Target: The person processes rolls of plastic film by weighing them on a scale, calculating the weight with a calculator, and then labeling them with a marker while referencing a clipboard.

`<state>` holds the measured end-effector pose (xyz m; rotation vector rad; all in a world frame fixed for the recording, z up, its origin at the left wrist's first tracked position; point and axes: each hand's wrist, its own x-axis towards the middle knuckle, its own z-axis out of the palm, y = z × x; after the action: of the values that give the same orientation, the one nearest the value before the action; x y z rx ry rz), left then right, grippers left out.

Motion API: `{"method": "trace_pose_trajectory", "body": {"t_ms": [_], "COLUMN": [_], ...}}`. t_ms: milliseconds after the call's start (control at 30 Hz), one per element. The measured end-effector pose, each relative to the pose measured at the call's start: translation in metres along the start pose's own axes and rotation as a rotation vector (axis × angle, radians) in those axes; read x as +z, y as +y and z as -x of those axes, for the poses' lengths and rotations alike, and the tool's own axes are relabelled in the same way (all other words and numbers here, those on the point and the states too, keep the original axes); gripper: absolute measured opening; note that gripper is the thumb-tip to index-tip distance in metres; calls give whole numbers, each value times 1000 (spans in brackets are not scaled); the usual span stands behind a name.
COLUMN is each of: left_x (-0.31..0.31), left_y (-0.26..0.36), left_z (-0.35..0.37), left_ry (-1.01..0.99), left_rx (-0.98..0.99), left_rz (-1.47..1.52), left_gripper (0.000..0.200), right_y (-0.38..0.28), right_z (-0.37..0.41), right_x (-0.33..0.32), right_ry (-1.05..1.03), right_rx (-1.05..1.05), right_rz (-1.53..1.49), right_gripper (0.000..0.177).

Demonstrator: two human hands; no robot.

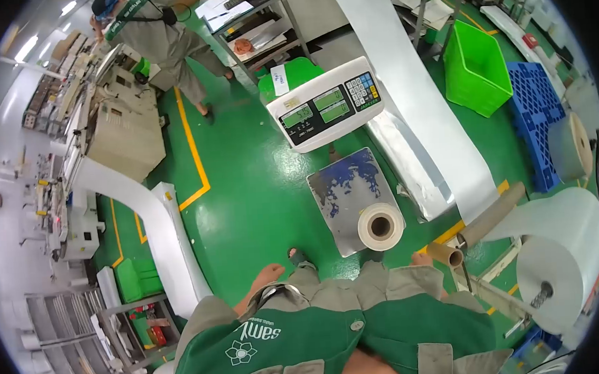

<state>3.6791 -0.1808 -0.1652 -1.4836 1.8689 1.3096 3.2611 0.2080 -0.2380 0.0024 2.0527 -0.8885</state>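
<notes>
My left hand (268, 272) hangs beside my left thigh with nothing in it, its fingers loosely stretched forward. On the other side, my right hand (422, 259) is low by my right leg, near the end of a brown cardboard tube (445, 254); its fingers are partly visible and nothing shows in them. In front of my feet, a white roll (381, 226) with a hollow core stands on the worn metal platform (338, 198) of a weighing scale. The scale's white display head (329, 106) has a keypad and lit green readouts.
A wide white sheet (417, 91) runs past the scale's right. Beyond it are a green bin (476, 73) and blue pallet (537, 117). A large white roll (558, 260) sits on a stand at right. Another person (160, 41) stands by machines at upper left.
</notes>
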Motion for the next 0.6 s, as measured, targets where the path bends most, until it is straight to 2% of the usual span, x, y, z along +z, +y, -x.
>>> {"method": "trace_pose_trajectory", "body": {"t_ms": [33, 100, 167, 233, 367, 400, 467, 533, 567, 600], "left_x": [-3, -34, -52, -75, -127, -139, -169, -183, -186, -182], "left_y": [-13, 2, -28, -42, -106, -102, -87, -107, -113, -117], "left_z": [-10, -1, -18, -20, -51, -46, -23, -40, -50, -56], "left_ry": [41, 9, 41, 23, -43, 23, 153, 126, 116, 94], "left_rx": [43, 41, 69, 18, 26, 14, -14, -84, -118, -70], "left_rz": [65, 38, 123, 134, 34, 32, 24, 175, 251, 331], "left_gripper": [49, 53, 53, 51, 50, 49, 46, 47, 47, 45], "right_y": [-10, -26, -51, -75, -34, -12, -9, -56, -77, -95], "right_z": [8, 18, 42, 71, 60, 46, 56, 85, 97, 108], "right_x": [14, 47, 90, 127, 208, 225, 239, 236, 226, 218], "right_ry": [0, -20, -3, 2, -85, -136, -160, -103, -91, -81], "right_rx": [-28, -65, 126, 118, 29, 3, -5, 18, -40, -99], "right_rz": [4, 172, -95, -133, -3, 43, 88, 97, 184, 268], "right_gripper": [32, 27, 27, 28, 28, 28, 27, 27, 27, 28]}}
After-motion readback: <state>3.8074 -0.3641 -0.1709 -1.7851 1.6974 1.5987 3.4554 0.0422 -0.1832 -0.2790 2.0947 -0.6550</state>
